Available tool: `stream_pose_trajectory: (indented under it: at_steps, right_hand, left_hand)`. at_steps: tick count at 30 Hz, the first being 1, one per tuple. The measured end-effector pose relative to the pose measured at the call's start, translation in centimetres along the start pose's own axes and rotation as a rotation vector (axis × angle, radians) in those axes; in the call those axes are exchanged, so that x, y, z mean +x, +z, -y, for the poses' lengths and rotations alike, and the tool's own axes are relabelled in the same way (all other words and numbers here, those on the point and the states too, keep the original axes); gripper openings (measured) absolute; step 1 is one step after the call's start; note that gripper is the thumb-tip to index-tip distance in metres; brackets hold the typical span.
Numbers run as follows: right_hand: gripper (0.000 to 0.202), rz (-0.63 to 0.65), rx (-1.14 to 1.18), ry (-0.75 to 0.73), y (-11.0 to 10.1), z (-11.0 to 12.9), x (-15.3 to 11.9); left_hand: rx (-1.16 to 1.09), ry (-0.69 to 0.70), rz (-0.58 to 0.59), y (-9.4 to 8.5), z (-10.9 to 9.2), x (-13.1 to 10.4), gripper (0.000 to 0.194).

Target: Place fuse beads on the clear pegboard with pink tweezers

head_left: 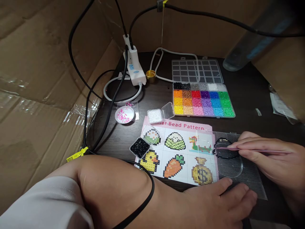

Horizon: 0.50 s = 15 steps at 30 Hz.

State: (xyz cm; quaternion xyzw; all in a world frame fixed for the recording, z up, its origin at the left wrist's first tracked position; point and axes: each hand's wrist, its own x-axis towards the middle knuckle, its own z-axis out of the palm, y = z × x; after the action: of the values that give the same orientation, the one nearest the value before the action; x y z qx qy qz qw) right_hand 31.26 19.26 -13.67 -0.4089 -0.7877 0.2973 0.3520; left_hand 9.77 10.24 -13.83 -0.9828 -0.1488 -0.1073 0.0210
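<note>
A clear pegboard (252,178) lies over the right side of a printed bead pattern sheet (181,159). Black beads (226,152) form an outline on its upper part. My right hand (264,152) pinches pink tweezers (269,151), whose tips reach the left part of that outline. Spread over the board's lower edge, my left hand (228,198) has its fingers apart and holds nothing. On the sheet's left side stand an open box of black beads (139,148) and an open box of white beads (154,116).
An open bead case (201,101) with many colours lies behind the sheet. Further left are a dish of pink and white beads (124,114), a gold cup (150,75) and a power strip (135,66). A black cable (150,190) loops over my left forearm. Cardboard walls (43,63) surround the table.
</note>
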Motion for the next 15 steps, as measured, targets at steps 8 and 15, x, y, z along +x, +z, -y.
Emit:
stream_pose_trajectory:
  at_steps: [8, 15]
  right_hand:
    - [0.027, -0.021, -0.009, -0.002, 0.0, 0.56, 0.3]
    - [0.021, 0.009, 0.053, 0.017, -0.02, 0.49, 0.76]
  left_hand:
    - [-0.039, -0.008, -0.063, 0.55, -0.08, 0.0, 0.034]
    - [-0.015, -0.011, -0.048, 0.44, -0.09, -0.08, 0.036]
